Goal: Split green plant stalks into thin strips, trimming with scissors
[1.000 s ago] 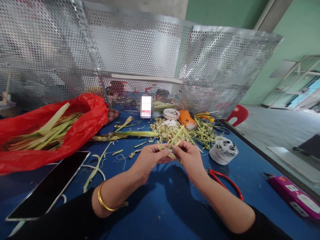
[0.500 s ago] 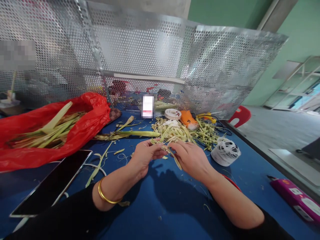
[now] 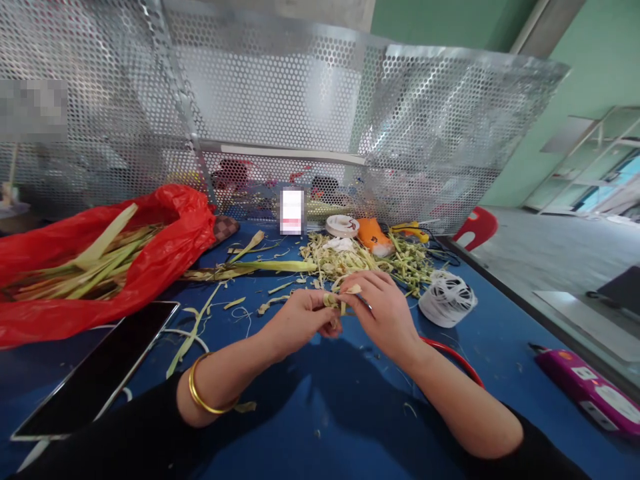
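My left hand (image 3: 307, 319) is closed around a small piece of pale green plant leaf strip (image 3: 330, 300), gripping it between thumb and fingers. Against it, my right hand (image 3: 383, 308) pinches a strip end, its fingertips almost touching the left ones. A short shiny sliver shows at the right fingers, too small to name. Just beyond the hands lies a heap of pale shredded leaf strips (image 3: 320, 257). Greener knotted pieces (image 3: 413, 267) are piled to its right. One long leaf (image 3: 270, 267) stretches leftward from the heap.
A red plastic bag (image 3: 193, 213) of long leaves is at left, above a dark-screened tablet (image 3: 95, 373). White twine (image 3: 447, 300), a tape roll (image 3: 343, 225), an orange packet (image 3: 373, 235) and a purple power bank-like box (image 3: 587, 390) stand around. A perforated metal screen (image 3: 270, 87) borders the back.
Both hands have moved slightly right and closer together. The strip that hung below my right fingers no longer hangs there. The view has shifted a little.
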`<act>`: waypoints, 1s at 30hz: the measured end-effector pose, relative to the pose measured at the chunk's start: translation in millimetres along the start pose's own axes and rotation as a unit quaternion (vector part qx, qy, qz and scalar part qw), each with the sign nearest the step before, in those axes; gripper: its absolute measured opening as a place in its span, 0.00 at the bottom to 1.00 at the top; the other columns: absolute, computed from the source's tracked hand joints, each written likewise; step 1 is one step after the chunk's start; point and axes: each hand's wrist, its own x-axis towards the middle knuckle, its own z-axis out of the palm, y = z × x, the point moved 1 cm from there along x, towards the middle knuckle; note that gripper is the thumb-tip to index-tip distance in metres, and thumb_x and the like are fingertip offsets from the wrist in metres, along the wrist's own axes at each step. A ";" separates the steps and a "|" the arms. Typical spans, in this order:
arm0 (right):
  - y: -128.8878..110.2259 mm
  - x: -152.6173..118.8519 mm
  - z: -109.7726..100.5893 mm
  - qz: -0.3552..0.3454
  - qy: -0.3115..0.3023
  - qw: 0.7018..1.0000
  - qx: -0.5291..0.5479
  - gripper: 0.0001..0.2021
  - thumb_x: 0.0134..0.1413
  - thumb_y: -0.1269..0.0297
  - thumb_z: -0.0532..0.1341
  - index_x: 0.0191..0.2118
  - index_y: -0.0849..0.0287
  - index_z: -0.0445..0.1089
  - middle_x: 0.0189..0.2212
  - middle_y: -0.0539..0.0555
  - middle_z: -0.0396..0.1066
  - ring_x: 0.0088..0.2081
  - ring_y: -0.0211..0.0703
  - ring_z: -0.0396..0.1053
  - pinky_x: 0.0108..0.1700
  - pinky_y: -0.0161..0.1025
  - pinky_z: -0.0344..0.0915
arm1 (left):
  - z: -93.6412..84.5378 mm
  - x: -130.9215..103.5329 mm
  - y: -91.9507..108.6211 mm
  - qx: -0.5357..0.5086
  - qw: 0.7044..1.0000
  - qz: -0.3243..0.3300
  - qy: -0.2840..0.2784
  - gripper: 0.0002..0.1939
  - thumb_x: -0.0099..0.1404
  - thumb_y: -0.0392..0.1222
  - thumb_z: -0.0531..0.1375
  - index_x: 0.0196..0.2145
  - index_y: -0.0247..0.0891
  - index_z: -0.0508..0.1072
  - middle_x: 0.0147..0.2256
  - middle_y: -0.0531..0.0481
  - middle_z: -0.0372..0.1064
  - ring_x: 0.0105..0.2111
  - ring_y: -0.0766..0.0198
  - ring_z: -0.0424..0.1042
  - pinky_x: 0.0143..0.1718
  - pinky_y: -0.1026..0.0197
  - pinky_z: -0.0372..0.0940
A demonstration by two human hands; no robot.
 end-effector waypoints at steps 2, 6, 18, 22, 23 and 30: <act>1.9 -2.6 4.0 0.036 -0.030 0.998 -0.032 0.07 0.61 0.66 0.54 0.32 0.58 0.67 0.29 0.52 0.71 0.32 0.40 0.68 0.36 0.36 0.60 | 1.1 -1.3 0.5 0.002 0.999 -0.005 -0.035 0.07 0.54 0.37 0.60 0.20 0.36 0.72 0.21 0.51 0.71 0.22 0.68 0.69 0.29 0.66 0.65; 1.7 -7.4 8.9 0.085 -0.058 0.991 -0.082 0.09 0.61 0.64 0.53 0.30 0.58 0.65 0.27 0.51 0.69 0.25 0.38 0.65 0.26 0.34 0.52 | 1.8 -2.3 -1.2 -0.020 0.997 -0.031 -0.065 0.06 0.54 0.40 0.61 0.24 0.36 0.73 0.21 0.51 0.70 0.24 0.67 0.70 0.31 0.63 0.66; 2.1 -8.9 17.6 0.270 -0.042 0.960 0.065 0.12 0.55 0.63 0.55 0.22 0.56 0.58 0.16 0.45 0.58 0.20 0.36 0.54 0.24 0.32 0.49 | 6.5 -0.3 -12.3 0.007 0.999 0.019 0.037 0.04 0.54 0.38 0.62 0.28 0.36 0.75 0.24 0.50 0.73 0.26 0.65 0.71 0.32 0.63 0.65; 5.5 -9.9 20.6 0.290 -0.034 0.951 0.102 0.11 0.55 0.61 0.55 0.23 0.57 0.61 0.17 0.45 0.59 0.21 0.36 0.55 0.25 0.33 0.50 | 5.7 0.8 -16.0 -0.051 0.996 -0.023 0.073 0.07 0.53 0.36 0.63 0.32 0.36 0.77 0.26 0.51 0.75 0.25 0.66 0.73 0.30 0.65 0.65; 6.5 -10.3 21.8 0.296 -0.038 0.948 0.112 0.11 0.55 0.61 0.55 0.23 0.56 0.61 0.16 0.45 0.59 0.21 0.36 0.55 0.24 0.33 0.50 | 6.0 0.9 -16.3 -0.067 0.993 -0.037 0.088 0.08 0.53 0.36 0.64 0.33 0.36 0.77 0.26 0.50 0.75 0.25 0.66 0.73 0.29 0.65 0.66; 9.7 -10.5 23.9 0.337 -0.056 0.926 0.158 0.14 0.55 0.58 0.56 0.22 0.57 0.59 0.14 0.44 0.58 0.17 0.34 0.57 0.21 0.32 0.51 | 6.4 0.3 -11.0 -0.082 0.985 -0.070 0.134 0.02 0.53 0.35 0.65 0.27 0.34 0.76 0.23 0.48 0.75 0.21 0.67 0.73 0.28 0.65 0.66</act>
